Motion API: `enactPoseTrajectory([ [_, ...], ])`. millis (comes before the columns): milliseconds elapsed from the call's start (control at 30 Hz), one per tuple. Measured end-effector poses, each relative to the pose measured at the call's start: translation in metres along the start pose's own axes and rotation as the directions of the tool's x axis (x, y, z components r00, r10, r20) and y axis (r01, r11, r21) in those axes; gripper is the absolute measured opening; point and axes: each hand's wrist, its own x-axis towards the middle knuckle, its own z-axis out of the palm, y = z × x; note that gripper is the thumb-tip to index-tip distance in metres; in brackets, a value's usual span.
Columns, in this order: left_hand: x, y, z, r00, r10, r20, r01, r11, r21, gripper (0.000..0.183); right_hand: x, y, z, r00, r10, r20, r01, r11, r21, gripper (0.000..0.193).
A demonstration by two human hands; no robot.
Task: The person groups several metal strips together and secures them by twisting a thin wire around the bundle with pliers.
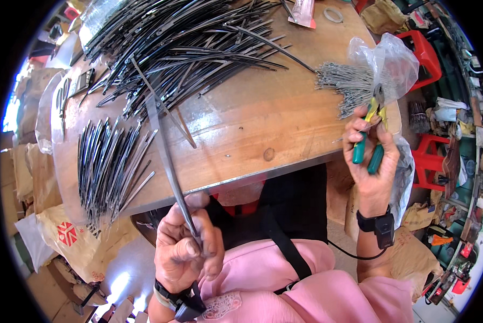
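My left hand (185, 250) is closed around the lower end of a long, thin dark strip (170, 169), which slants up over the table's front edge. Green-and-yellow pliers (358, 149) are in my right hand (373, 185), their dark jaws pointing away from me. Just beyond the jaws lies a heap of thin silvery wire pieces (343, 81), partly under a clear plastic bag (397, 64). A large tangle of black strips (182, 54) covers the far left of the wooden table (268, 126). Nearer, a smaller bunch of strips (104, 167) lies side by side at the left edge.
Red plastic stools (428, 161) stand on the right, before cluttered shelves. A pink-and-white packet (304, 12) and a pale ring (333, 14) lie at the table's far side. Scissors (64, 105) rest at its left edge, above a brown printed sack (80, 242).
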Motion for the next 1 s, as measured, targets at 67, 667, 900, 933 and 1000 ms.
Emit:
enactPoseTrajectory([
  [67,0.013,-0.008,0.007,0.999,0.028,0.016,-0.030,0.994,0.106,0.041,-0.008,0.021,0.009,1.000,0.026,-0.018,-0.025,0.999,0.042,0.028],
  [667,0.038,-0.024,0.001,0.964,0.154,-0.217,-0.099,0.964,0.246,0.022,-0.030,0.111,0.028,0.994,0.078,0.081,-0.015,0.805,-0.593,0.015],
  [900,0.031,-0.016,-0.017,0.943,0.273,-0.191,-0.194,0.916,0.351,0.022,-0.025,0.104,0.026,0.989,0.035,0.147,0.087,0.659,-0.747,0.016],
  [933,0.031,-0.014,-0.016,0.938,0.278,-0.208,-0.192,0.914,0.357,0.021,-0.022,0.100,0.025,0.984,0.041,0.172,0.123,0.538,-0.834,0.016],
  [1000,0.032,-0.012,-0.014,0.931,0.289,-0.223,-0.192,0.907,0.376,0.021,-0.020,0.096,0.022,0.968,0.033,0.248,0.220,0.366,-0.904,0.016],
])
